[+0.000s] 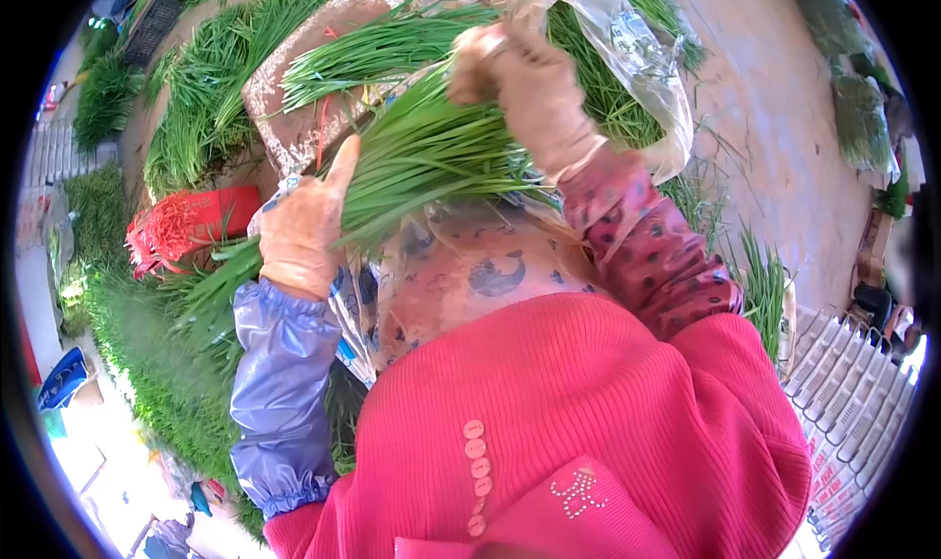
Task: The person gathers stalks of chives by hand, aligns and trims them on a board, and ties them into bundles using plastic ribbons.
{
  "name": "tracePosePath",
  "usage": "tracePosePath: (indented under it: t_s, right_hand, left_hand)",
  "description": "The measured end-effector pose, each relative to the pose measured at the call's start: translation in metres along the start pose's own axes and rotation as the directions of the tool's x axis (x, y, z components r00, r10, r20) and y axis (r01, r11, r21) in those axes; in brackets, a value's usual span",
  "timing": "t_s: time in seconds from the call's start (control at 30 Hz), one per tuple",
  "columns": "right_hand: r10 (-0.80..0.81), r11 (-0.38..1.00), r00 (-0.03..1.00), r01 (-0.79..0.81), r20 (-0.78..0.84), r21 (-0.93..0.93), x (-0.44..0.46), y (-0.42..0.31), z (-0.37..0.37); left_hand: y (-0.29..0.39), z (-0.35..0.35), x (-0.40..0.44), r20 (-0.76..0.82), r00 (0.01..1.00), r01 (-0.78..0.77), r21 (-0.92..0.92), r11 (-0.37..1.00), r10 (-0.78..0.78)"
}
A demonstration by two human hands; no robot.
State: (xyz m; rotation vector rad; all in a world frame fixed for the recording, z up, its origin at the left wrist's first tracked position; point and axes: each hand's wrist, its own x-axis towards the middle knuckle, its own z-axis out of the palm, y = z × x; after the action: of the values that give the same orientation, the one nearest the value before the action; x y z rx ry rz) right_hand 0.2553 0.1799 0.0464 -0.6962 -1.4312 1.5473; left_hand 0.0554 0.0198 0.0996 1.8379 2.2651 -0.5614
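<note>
My gloved left hand (306, 224) grips a thick bunch of long green leaves that look like garlic chives (421, 162), one finger stretched along it. The stalk ends stick out at the lower left of that hand, and the leaves fan across my lap. Over the bunch's upper right part is my gloved right hand (518, 84), its fingers curled together and slightly blurred. Whatever they pinch is hidden. Just beyond lies a tied bundle of chives (392, 49) on a patterned board (279, 94). A clear plastic apron with blue prints (490, 270) covers my lap.
Red ties (162, 231) spill from a red packet (225, 214) at the left. A plastic bag (667, 89) with more chives stands at the upper right. Heaps of greens (211, 98) cover the floor on the left. A metal rack (848, 392) stands at the right.
</note>
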Motion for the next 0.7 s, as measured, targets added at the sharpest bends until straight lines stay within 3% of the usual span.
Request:
tracePosePath:
  t_s: [0.03, 0.1, 0.2, 0.27, 0.3, 0.33, 0.37, 0.4, 0.43, 0.47, 0.5, 0.57, 0.6, 0.63, 0.7]
  right_hand:
    - [0.308, 0.879, 0.947, -0.249, -0.087, 0.407, 0.008, -0.007, -0.013]
    - [0.186, 0.415, 0.95, -0.306, 0.249, 0.857, 0.021, 0.003, -0.072]
    - [0.242, 0.395, 0.969, -0.147, 0.052, 0.907, 0.012, -0.014, -0.154]
    - [0.267, 0.413, 0.963, -0.087, -0.029, 0.907, 0.006, -0.028, -0.163]
    - [0.388, 0.738, 0.919, -0.26, -0.077, 0.623, -0.005, -0.041, -0.146]
    - [0.467, 0.877, 0.866, -0.429, -0.179, 0.214, -0.017, -0.052, -0.129]
    - [0.487, 0.797, 0.815, -0.562, -0.313, -0.222, -0.023, -0.058, -0.122]
    - [0.39, 0.864, 0.918, -0.392, -0.073, -0.316, -0.038, -0.018, -0.137]
    - [0.391, 0.852, 0.92, -0.358, 0.01, -0.382, -0.045, -0.007, -0.126]
    - [0.389, 0.842, 0.917, -0.313, 0.092, -0.44, -0.053, 0.004, -0.115]
    - [0.488, 0.754, 0.873, -0.425, -0.006, -0.501, -0.056, -0.015, -0.069]
    - [0.464, 0.627, 0.886, -0.327, 0.003, -0.707, -0.058, -0.013, -0.037]
    - [0.324, 0.698, 0.946, -0.252, -0.018, -0.67, -0.059, -0.003, -0.031]
    - [0.317, 0.7, 0.948, -0.251, -0.024, -0.669, -0.058, 0.007, -0.033]
    - [0.488, 0.748, 0.864, -0.487, -0.124, -0.45, -0.046, 0.015, -0.034]
  left_hand:
    - [-0.004, 0.005, -0.003, -0.003, 1.0, -0.006, -0.002, 1.0, 0.006]
    - [-0.017, 0.021, -0.009, -0.208, 0.971, -0.16, -0.199, 0.967, 0.118]
    - [-0.019, 0.029, -0.013, -0.327, 0.934, -0.243, -0.29, 0.926, 0.142]
    - [-0.018, 0.035, -0.015, -0.404, 0.908, -0.258, -0.329, 0.908, 0.112]
    - [-0.019, 0.042, -0.014, -0.405, 0.907, -0.261, -0.33, 0.907, 0.114]
    - [-0.02, 0.052, -0.012, -0.379, 0.925, -0.228, -0.488, 0.843, 0.031]
    - [-0.018, 0.054, -0.011, -0.374, 0.928, -0.221, -0.54, 0.812, 0.003]
    - [-0.016, 0.056, -0.011, -0.369, 0.929, -0.214, -0.591, 0.778, -0.024]
    - [-0.014, 0.058, -0.01, -0.363, 0.93, -0.208, -0.639, 0.741, -0.052]
    - [-0.006, 0.044, -0.014, -0.428, 0.903, -0.215, -0.51, 0.833, -0.029]
    - [0.001, 0.033, -0.017, -0.488, 0.873, -0.211, -0.367, 0.906, 0.005]
    - [0.006, 0.025, -0.019, -0.533, 0.846, -0.233, -0.328, 0.915, 0.025]
    - [0.006, 0.024, -0.019, -0.565, 0.823, -0.244, -0.26, 0.934, 0.058]
    - [0.006, 0.022, -0.02, -0.595, 0.799, -0.251, -0.192, 0.949, 0.091]
    - [0.004, 0.029, -0.024, -0.567, 0.822, -0.227, -0.25, 0.941, 0.048]
